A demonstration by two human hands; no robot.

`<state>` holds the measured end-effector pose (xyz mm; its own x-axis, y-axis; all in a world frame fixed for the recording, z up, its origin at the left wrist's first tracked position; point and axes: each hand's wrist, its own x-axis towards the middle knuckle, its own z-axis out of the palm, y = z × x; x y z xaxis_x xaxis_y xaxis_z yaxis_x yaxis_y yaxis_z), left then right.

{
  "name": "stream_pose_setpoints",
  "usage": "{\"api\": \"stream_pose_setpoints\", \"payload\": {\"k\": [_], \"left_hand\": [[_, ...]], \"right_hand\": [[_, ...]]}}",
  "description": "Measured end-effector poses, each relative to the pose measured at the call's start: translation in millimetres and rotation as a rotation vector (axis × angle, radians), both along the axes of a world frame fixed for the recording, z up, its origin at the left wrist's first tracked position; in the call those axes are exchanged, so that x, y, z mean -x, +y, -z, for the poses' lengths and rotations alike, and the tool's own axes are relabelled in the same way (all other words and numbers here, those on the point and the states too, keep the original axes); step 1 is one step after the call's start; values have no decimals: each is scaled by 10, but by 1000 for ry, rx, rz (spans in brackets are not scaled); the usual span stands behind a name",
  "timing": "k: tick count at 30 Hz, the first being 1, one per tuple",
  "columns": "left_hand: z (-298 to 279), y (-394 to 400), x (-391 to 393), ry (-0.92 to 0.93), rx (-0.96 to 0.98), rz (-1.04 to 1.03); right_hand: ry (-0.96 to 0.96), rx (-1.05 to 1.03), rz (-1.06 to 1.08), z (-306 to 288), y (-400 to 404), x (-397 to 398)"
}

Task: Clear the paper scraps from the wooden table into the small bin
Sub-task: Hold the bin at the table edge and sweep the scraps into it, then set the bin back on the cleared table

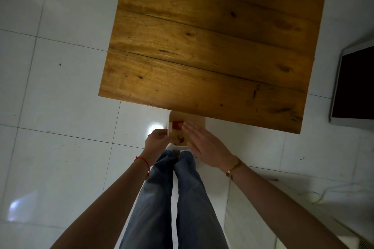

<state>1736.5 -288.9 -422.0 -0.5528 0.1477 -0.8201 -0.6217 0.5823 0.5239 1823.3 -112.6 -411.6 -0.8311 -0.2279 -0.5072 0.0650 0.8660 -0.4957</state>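
Observation:
The wooden table (202, 46) fills the upper middle of the view, and its planks show no paper on them. Just below its near edge is the small bin (197, 122), tan inside with a white rim. Red paper scraps (178, 125) lie inside it. My left hand (156, 139) pinches the bin's left rim. My right hand (204, 145) is flat with its fingers spread, over the bin's right side, holding nothing. The far part of the bin is hidden under the table edge.
White glossy floor tiles (60, 97) surround the table. A white-framed dark panel (356, 87) lies on the floor to the right. A white cable (323, 194) trails at lower right. My legs in blue jeans (182, 198) stand just behind the bin.

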Motion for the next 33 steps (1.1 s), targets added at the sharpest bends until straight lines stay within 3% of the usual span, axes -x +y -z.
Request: {"api": "stream_pose_setpoints", "payload": {"k": [4,10,15,20,24,33], "left_hand": [[-129,-91,-119,-4,10,27],[-539,-180,-268,-14,8,43],[-1023,-151,-321,60,-33,40],[-1460,-64,-323,117,-69,-7],[-1706,55,-249,149,-83,-50],[-1949,423,473,330,-91,170]], "right_hand": [[40,49,166,-136,-94,-161],[119,-60,470,-417,-29,-234],[7,17,704,-732,-14,-355],[-3,202,804,-1131,-57,-473],[33,228,856,-1385,25,-405],[71,207,893,-1751,364,348]]}}
